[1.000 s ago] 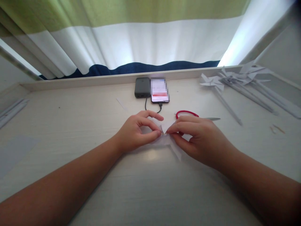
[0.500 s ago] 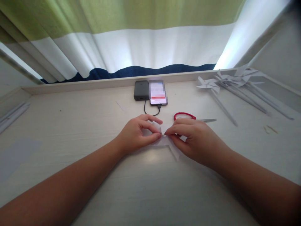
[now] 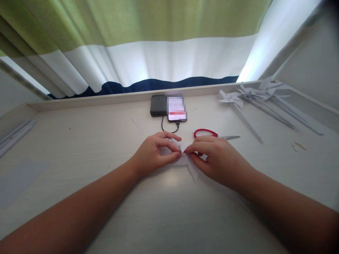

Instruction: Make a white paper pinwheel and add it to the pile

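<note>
A white paper pinwheel head (image 3: 182,160) lies on the table between my hands, partly covered by them. My left hand (image 3: 156,151) pinches the paper near its middle with thumb and fingertips. From the other side my right hand (image 3: 214,151) pinches the same spot, its fingertips almost touching those of the left. Whatever small piece is at the fingertips is too tiny to make out. Just beyond my right hand rest scissors (image 3: 206,132) with red handles, their blades pointing right.
A power bank (image 3: 158,105) and a phone (image 3: 176,107) joined by a cable stand at the back. Several paper pinwheels (image 3: 231,98) with paper sticks lie at the back right. Rolled paper sticks (image 3: 16,135) and a paper sheet (image 3: 22,180) are at left. A raised edge (image 3: 106,98) borders the table.
The view has tilted slightly, so the table's things appear a little lower and further left. Both hands stay pinched on the paper, with hardly any movement of the fingers.
</note>
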### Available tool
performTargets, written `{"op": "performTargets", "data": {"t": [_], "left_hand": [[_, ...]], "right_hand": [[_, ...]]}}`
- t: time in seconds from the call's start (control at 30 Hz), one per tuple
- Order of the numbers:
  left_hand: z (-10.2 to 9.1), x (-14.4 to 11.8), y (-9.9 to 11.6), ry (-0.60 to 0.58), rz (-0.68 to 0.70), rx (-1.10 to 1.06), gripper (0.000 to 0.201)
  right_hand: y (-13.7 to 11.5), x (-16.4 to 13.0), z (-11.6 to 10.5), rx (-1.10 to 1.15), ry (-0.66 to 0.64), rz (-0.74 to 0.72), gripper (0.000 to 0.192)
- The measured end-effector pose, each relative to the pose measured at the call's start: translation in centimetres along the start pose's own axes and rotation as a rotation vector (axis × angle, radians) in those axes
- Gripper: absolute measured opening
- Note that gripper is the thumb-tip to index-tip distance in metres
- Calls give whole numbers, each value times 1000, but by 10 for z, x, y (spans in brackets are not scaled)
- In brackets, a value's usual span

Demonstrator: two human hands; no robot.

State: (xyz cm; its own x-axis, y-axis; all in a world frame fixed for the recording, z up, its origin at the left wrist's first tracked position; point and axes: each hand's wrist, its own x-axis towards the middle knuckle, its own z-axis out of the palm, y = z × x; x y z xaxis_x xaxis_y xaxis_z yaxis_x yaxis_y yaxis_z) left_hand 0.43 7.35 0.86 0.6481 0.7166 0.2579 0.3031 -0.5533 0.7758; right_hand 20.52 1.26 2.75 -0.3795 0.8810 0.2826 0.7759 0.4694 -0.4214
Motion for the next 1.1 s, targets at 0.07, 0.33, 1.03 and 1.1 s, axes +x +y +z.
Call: {"op": "performTargets", "data": {"t": [0.07,0.33,1.03,1.1], "left_hand": [[1,0,0,8,6,-4,7],[2,-2,3,44,-4,17,5],[5,-3,5,90,-13,63,8],[6,-3,5,94,-21,62,9]], "right_hand": [[0,0,0,7,6,5,17],[-2,0,0,24,22,9,16],[0,-1,0,45,89,-56,16],[0,-1,0,28,111,-55,16]]}}
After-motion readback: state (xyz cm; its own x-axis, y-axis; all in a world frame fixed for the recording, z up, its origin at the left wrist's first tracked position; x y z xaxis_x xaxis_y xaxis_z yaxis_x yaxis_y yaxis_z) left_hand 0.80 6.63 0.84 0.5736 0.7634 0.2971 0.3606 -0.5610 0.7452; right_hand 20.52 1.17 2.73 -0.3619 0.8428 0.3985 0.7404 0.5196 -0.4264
